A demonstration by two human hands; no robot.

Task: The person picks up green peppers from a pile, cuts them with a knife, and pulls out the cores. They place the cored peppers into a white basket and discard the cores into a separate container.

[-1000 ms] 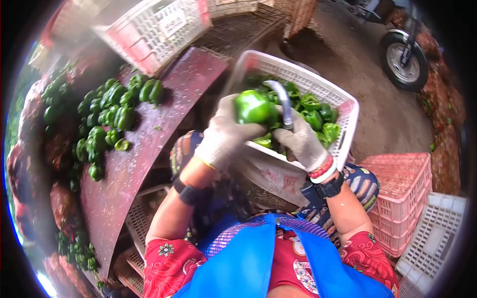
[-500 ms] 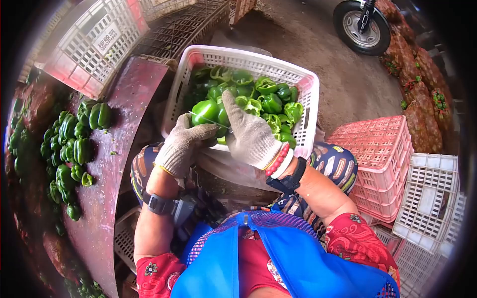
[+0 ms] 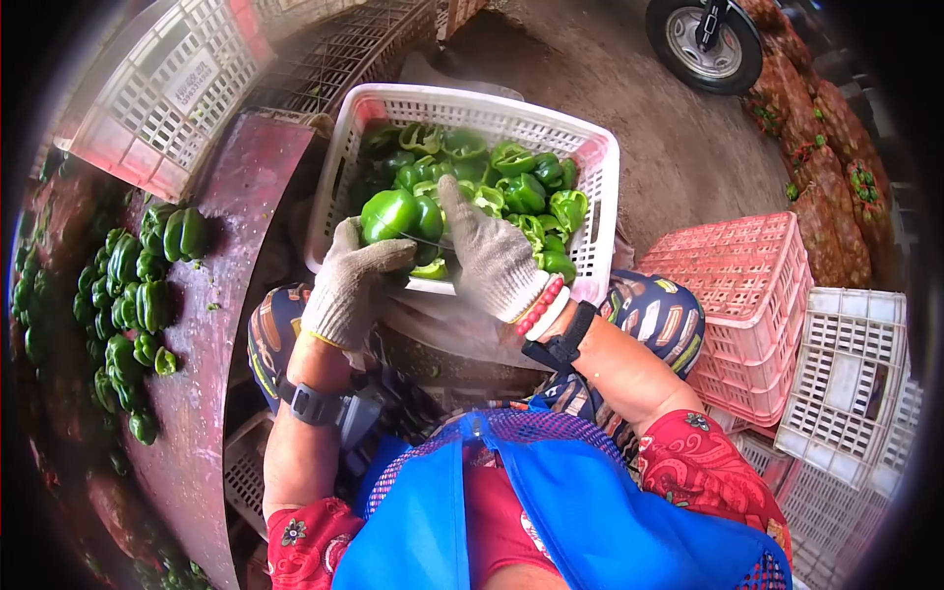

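My left hand, in a pale knitted glove, grips a glossy, rounded, green bell pepper over the near side of a white, slotted plastic crate holding cut green pepper pieces. My right hand, likewise gloved, extends its index finger beside the pepper; its palm is hidden, so I cannot tell what it grips. Probable failure: the slick rind slips against knit, dropping the pepper among the pieces.
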